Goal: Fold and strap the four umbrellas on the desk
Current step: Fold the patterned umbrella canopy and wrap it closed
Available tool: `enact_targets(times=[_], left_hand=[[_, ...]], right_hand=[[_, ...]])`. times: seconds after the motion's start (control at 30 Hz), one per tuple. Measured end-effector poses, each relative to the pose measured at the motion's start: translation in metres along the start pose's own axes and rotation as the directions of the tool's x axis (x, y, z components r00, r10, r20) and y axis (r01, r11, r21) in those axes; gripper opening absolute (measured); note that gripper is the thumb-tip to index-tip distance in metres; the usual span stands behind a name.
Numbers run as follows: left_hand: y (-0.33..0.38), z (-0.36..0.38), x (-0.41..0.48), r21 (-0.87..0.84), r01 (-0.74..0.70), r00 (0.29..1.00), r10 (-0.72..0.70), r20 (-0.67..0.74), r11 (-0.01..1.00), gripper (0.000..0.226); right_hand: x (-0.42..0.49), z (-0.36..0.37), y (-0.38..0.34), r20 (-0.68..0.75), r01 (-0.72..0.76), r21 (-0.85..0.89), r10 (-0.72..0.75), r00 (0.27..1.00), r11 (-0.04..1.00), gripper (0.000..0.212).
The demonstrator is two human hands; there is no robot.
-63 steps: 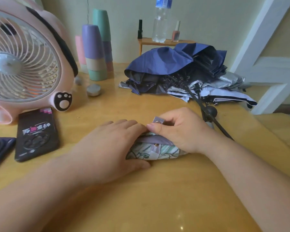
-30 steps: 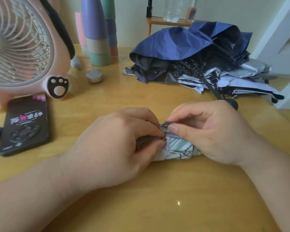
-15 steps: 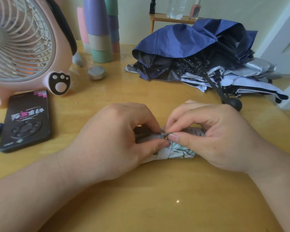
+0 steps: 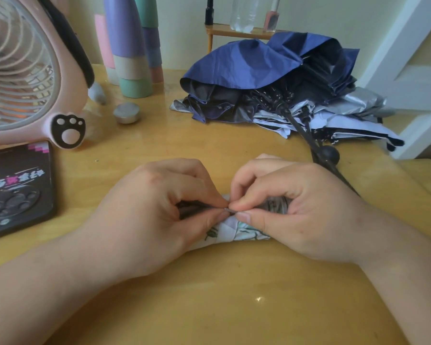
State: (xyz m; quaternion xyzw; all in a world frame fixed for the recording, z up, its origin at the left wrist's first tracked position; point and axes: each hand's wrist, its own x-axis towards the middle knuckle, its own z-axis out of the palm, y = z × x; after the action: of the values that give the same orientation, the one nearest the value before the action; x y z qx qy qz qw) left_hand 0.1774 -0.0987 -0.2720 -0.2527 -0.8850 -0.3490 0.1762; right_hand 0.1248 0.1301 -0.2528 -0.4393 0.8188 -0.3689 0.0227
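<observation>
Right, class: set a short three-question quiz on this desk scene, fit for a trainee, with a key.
1. True or false: the left hand and the right hand both hold the folded patterned umbrella.
2. What lies on the desk to the left of the hands? A) a black phone B) a book C) scissors
3. Fill in: the top umbrella of the unfolded pile behind the hands is ___ in colour.

Key: 1 true; 2 A; 3 blue.
</observation>
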Motion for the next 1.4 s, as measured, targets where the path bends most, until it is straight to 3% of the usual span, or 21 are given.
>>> enact_targets(times=[0.2,0.3,0.5,0.9,1.1,1.3,1.4], left_hand=[[0.0,-0.003,-0.003,-0.019,-0.018,0.998,0.019,0.066,1.0,0.02],[0.0,-0.002,-0.005,0.027,-0.038,0.996,0.036,0.077,0.999,0.027],[0.0,-0.001,-0.004,0.064,-0.077,0.995,0.072,0.074,0.995,0.021],[0.002,0.001,-0.007,0.143,-0.155,0.986,0.145,0.081,0.977,0.021],[0.003,0.002,-0.007,0.179,-0.167,0.984,0.152,0.092,0.97,0.02],[0.013,-0.001,-0.007,0.165,-0.143,0.986,0.125,0.113,0.976,0.028],[0.016,0.0,-0.007,0.195,-0.115,0.989,0.094,0.113,0.974,0.024]], right_hand=[[-0.002,0.0,0.001,0.002,0.011,0.035,-0.011,1.0,0.999,0.004],[-0.004,-0.002,0.0,0.018,-0.014,0.1,0.012,1.0,0.995,0.013],[-0.004,0.0,0.01,-0.126,-0.04,0.284,0.079,0.989,0.958,0.008],[0.006,0.005,0.007,-0.014,-0.227,0.108,0.23,0.973,0.968,0.013],[0.009,0.003,0.005,0.027,-0.257,0.114,0.256,0.966,0.96,0.014],[0.001,-0.002,0.002,0.019,-0.239,0.072,0.238,0.971,0.968,0.035],[-0.01,-0.024,0.001,0.06,-0.244,-0.078,0.249,0.967,0.967,0.054]])
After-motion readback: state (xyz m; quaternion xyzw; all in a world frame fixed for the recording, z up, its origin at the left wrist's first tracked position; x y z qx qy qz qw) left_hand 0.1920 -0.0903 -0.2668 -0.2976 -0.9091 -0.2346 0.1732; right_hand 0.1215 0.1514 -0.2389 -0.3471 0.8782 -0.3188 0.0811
